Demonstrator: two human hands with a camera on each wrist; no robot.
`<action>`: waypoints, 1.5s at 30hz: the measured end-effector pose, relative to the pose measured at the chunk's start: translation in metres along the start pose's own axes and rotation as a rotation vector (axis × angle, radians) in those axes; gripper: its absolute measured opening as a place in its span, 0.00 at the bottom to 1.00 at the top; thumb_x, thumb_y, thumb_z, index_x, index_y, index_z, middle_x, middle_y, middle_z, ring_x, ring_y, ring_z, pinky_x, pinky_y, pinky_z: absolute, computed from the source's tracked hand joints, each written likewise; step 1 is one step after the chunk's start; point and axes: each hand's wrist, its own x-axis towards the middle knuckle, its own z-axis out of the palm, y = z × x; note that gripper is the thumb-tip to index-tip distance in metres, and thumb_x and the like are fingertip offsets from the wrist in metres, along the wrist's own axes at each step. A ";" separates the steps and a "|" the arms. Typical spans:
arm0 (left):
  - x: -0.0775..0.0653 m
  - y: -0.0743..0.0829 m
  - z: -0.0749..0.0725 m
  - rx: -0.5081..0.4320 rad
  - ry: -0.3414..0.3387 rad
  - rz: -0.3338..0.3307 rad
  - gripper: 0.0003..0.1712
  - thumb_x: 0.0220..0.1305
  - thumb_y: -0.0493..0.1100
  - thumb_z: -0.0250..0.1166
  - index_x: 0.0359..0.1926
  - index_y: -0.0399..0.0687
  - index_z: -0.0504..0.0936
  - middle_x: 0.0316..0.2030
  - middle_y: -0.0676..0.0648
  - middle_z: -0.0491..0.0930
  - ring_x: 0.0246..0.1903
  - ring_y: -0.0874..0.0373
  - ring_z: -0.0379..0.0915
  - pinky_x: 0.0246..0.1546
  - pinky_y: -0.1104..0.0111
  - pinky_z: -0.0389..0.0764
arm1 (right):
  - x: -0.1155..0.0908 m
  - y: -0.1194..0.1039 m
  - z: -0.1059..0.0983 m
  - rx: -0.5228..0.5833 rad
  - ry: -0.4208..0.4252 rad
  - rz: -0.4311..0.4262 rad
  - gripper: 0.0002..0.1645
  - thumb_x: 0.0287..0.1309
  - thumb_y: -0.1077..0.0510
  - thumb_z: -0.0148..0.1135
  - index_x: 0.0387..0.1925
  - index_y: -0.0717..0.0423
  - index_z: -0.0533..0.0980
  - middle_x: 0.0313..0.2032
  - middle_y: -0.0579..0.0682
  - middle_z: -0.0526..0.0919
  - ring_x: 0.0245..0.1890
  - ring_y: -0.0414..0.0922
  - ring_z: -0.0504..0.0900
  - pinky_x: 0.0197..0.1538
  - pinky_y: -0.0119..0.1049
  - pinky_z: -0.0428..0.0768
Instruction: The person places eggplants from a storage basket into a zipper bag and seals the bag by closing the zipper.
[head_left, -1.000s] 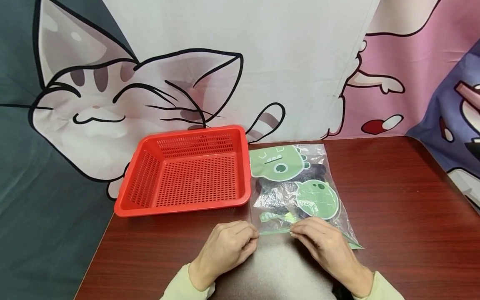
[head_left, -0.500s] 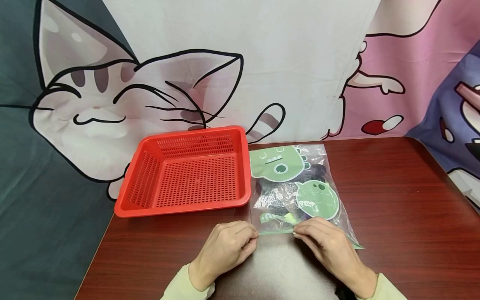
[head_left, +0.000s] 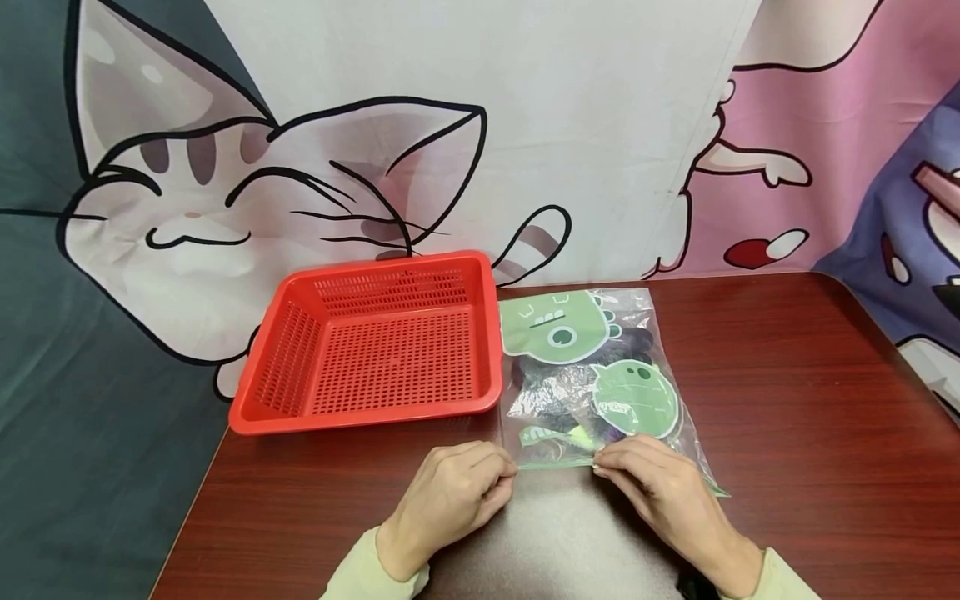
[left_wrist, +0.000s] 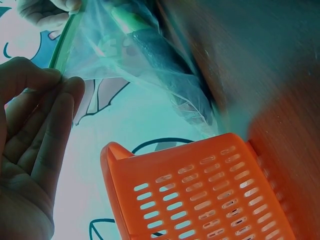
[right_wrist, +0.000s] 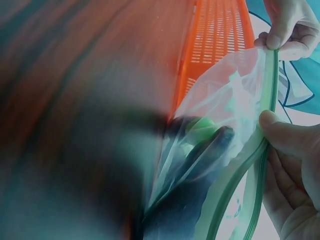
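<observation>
A clear zip bag (head_left: 555, 392) with green cartoon prints lies on the table, its green zip edge towards the person. Inside are several dark, long things with light green ends, which look like eggplants (right_wrist: 182, 207). The left hand (head_left: 453, 496) pinches the near left corner of the zip edge between thumb and fingers. Further right, the right hand (head_left: 667, 500) pinches the same edge. In the right wrist view, the zip strips (right_wrist: 270, 80) lie together between the hands and stand apart on the other side of the right thumb.
A red perforated plastic basket (head_left: 367, 408) stands left of the bag, its right side right at the bag's edge. Behind the brown wooden table (head_left: 795, 392) hangs a cloth (head_left: 600, 125) with cartoon animals.
The right hand has slid a little to the right along the zip edge, its fingers pinching it throughout. The left hand, the bag and the basket stay in place.
</observation>
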 end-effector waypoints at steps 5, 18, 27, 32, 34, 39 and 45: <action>0.000 0.000 -0.001 -0.008 -0.001 -0.001 0.10 0.47 0.31 0.67 0.29 0.49 0.79 0.29 0.57 0.81 0.29 0.68 0.77 0.32 0.77 0.79 | 0.001 0.001 -0.003 -0.002 0.002 0.002 0.16 0.72 0.51 0.57 0.35 0.55 0.85 0.34 0.44 0.86 0.35 0.41 0.84 0.51 0.26 0.77; 0.000 0.000 -0.003 -0.011 -0.018 -0.018 0.09 0.48 0.31 0.66 0.29 0.49 0.79 0.29 0.57 0.80 0.29 0.67 0.76 0.31 0.77 0.79 | 0.002 0.003 -0.010 -0.028 -0.010 0.008 0.16 0.72 0.50 0.56 0.36 0.54 0.85 0.34 0.43 0.86 0.34 0.40 0.84 0.50 0.25 0.77; 0.001 0.000 -0.002 -0.005 -0.011 -0.008 0.09 0.47 0.31 0.66 0.29 0.49 0.79 0.29 0.57 0.80 0.29 0.68 0.76 0.31 0.77 0.79 | 0.001 0.005 -0.014 -0.041 -0.012 0.036 0.17 0.72 0.49 0.56 0.36 0.53 0.85 0.34 0.42 0.86 0.34 0.40 0.84 0.49 0.24 0.76; 0.001 0.000 -0.002 -0.013 -0.010 -0.011 0.09 0.47 0.31 0.66 0.29 0.49 0.79 0.29 0.57 0.80 0.28 0.68 0.76 0.31 0.77 0.79 | -0.001 0.006 -0.015 -0.049 -0.024 0.058 0.17 0.72 0.48 0.55 0.36 0.52 0.85 0.34 0.41 0.86 0.35 0.39 0.84 0.51 0.23 0.75; 0.001 0.000 -0.002 -0.015 -0.009 -0.010 0.10 0.47 0.31 0.66 0.29 0.49 0.79 0.29 0.57 0.80 0.28 0.68 0.76 0.31 0.77 0.79 | -0.002 0.007 -0.016 -0.056 -0.032 0.067 0.18 0.72 0.47 0.55 0.36 0.51 0.85 0.34 0.40 0.85 0.35 0.38 0.83 0.51 0.22 0.74; 0.001 -0.001 -0.002 -0.014 -0.007 -0.004 0.10 0.46 0.31 0.66 0.29 0.49 0.79 0.29 0.57 0.80 0.28 0.68 0.76 0.31 0.77 0.79 | -0.003 0.008 -0.018 -0.053 -0.030 0.068 0.18 0.72 0.47 0.55 0.35 0.51 0.85 0.34 0.40 0.86 0.35 0.38 0.83 0.52 0.22 0.74; 0.001 -0.001 -0.003 -0.017 -0.015 -0.009 0.10 0.46 0.31 0.66 0.29 0.49 0.79 0.28 0.57 0.80 0.28 0.68 0.76 0.31 0.77 0.78 | -0.004 0.009 -0.020 -0.047 -0.029 0.075 0.18 0.72 0.47 0.55 0.35 0.51 0.85 0.34 0.40 0.86 0.35 0.38 0.83 0.51 0.21 0.74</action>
